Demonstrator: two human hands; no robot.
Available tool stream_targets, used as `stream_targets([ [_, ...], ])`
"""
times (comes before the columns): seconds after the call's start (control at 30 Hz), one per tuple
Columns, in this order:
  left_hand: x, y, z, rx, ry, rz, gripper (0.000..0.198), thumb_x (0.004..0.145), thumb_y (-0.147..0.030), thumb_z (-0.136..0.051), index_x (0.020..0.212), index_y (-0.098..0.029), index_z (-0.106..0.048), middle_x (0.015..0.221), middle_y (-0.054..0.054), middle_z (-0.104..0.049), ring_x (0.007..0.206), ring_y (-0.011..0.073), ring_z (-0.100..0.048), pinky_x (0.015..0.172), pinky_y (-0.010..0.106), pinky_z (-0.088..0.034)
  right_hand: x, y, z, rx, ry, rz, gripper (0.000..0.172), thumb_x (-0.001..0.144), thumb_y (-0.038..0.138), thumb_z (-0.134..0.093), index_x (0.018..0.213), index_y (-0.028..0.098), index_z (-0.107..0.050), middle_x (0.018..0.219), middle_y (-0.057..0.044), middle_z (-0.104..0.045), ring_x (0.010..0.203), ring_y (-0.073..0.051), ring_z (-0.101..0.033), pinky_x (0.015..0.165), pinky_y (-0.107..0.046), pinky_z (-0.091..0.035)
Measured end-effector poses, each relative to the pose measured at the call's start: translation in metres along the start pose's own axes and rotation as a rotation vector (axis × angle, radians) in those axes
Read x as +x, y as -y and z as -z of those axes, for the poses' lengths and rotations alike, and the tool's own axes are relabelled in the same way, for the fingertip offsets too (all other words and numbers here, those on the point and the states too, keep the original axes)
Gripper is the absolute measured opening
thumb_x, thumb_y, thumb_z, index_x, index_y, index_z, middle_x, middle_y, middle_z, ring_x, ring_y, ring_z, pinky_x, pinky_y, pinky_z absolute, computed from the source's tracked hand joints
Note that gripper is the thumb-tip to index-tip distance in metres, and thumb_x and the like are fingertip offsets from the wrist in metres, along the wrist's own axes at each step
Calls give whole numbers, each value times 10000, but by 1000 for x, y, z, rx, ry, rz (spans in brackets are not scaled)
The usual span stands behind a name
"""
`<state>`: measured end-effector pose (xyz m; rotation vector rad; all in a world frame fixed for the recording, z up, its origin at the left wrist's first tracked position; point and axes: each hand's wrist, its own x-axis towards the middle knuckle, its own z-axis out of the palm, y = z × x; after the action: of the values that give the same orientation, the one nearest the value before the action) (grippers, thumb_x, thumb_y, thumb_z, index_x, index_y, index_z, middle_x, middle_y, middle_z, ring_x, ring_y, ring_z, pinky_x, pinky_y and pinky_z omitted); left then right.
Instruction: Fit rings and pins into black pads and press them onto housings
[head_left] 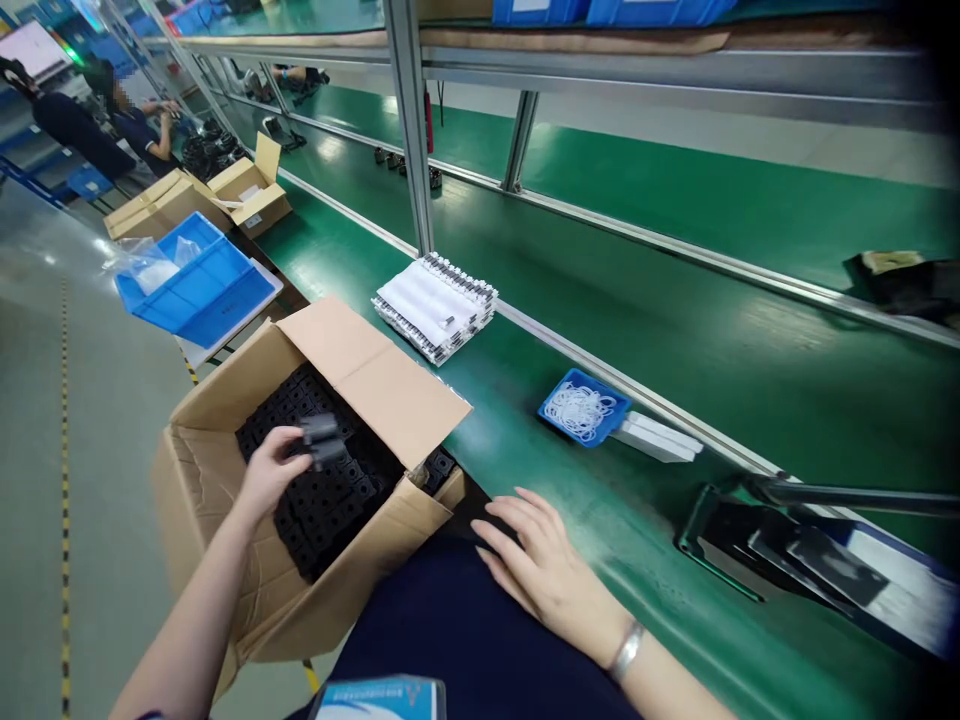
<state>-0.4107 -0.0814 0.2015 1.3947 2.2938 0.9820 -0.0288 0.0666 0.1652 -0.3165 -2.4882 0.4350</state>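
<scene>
My left hand (271, 470) pinches a pair of small black plastic parts (322, 440), slightly blurred, above an open cardboard box (202, 470). Inside that box lie rows of similar black parts (330, 520), packed close together. My right hand (536, 555), with a silver bracelet at the wrist, is at the near edge of the green workbench (517, 455). Its fingers are stretched out and apart, and nothing is in them.
A stack of white sheets with dark edges (431, 305) lies beyond the box. Farther right are a blue tray of white rings (583, 408), white strips (660, 437) and a dark rack (795, 560). A blue crate (195, 285) stands left. Two people sit far left.
</scene>
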Motion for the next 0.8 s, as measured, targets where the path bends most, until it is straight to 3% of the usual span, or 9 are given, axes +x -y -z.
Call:
stream_targets([
  [0.07, -5, -26, 30, -97, -102, 0, 227, 820, -267, -581, 1043, -246, -541, 978, 12, -597, 872, 178, -637, 786, 333, -562, -22, -11, 5, -23, -2, -89, 288, 929, 167, -606, 1215, 131, -596, 1163, -165, -583, 1142, -297, -551, 1005, -563, -487],
  [0.13, -8, -67, 42, -308, -212, -10, 256, 776, -229, -663, 1005, -242, -551, 963, -1, -594, 873, 152, -631, 796, 276, -556, -46, -22, 8, -40, -22, -208, 286, 939, 187, -594, 1222, 151, -580, 1175, -171, -558, 1121, -308, -546, 949, -554, -512],
  [0.2, -5, -118, 31, -499, -200, -73, 325, 684, -140, -750, 955, -229, -595, 1039, 15, -592, 968, 159, -622, 836, 244, -547, -69, -33, 8, -36, -47, -352, 283, 951, 221, -577, 1231, 180, -565, 1200, -174, -536, 1077, -305, -553, 888, -530, -531],
  [0.23, -2, -145, 15, -524, -109, -124, 316, 687, -115, -748, 949, -231, -614, 1120, 31, -582, 1050, 178, -609, 863, 253, -543, -81, -39, 8, -12, -65, -431, 285, 954, 239, -573, 1236, 196, -559, 1212, -172, -526, 1068, -304, -553, 876, -525, -531],
  [0.3, 7, -194, -34, -464, 122, -228, 277, 717, -90, -713, 947, -229, -646, 1166, 57, -559, 1163, 221, -570, 934, 304, -522, -106, -47, 8, 61, -114, -591, 290, 953, 274, -572, 1236, 215, -552, 1226, -165, -509, 1097, -310, -542, 908, -537, -515],
  [0.4, 19, -246, -136, -272, 438, -375, 311, 732, -94, -670, 1008, -237, -666, 1107, 55, -543, 1111, 225, -566, 971, 360, -500, -144, -55, 8, 110, -202, -786, 307, 951, 314, -561, 1240, 215, -521, 1211, -150, -488, 1169, -310, -511, 995, -562, -477],
  [0.57, 10, -264, -307, 176, 770, -410, 322, 729, -131, -699, 1025, -255, -698, 1057, 52, -522, 1145, 287, -494, 1047, 472, -447, -206, -58, 0, 91, -287, -1016, 472, 940, 337, -537, 1370, 226, -378, 1255, -146, -447, 1169, -277, -530, 944, -505, -550],
  [0.67, -10, -256, -371, 286, 858, -402, 324, 749, -101, -666, 1032, -253, -705, 1109, 92, -508, 1205, 375, -441, 965, 565, -480, -229, -57, -14, 131, -299, -1095, 642, 893, 311, -580, 1458, 230, -286, 1347, -158, -418, 1273, -293, -481, 1039, -533, -490],
  [0.8, -39, -249, -414, 418, 916, -378, 368, 792, -78, -600, 1112, -238, -687, 1219, 151, -481, 1291, 474, -349, 878, 635, -502, -241, -63, -38, 203, -291, -1143, 868, 825, 275, -653, 1536, 217, -159, 1486, -167, -331, 1429, -304, -325, 1179, -542, -329],
])
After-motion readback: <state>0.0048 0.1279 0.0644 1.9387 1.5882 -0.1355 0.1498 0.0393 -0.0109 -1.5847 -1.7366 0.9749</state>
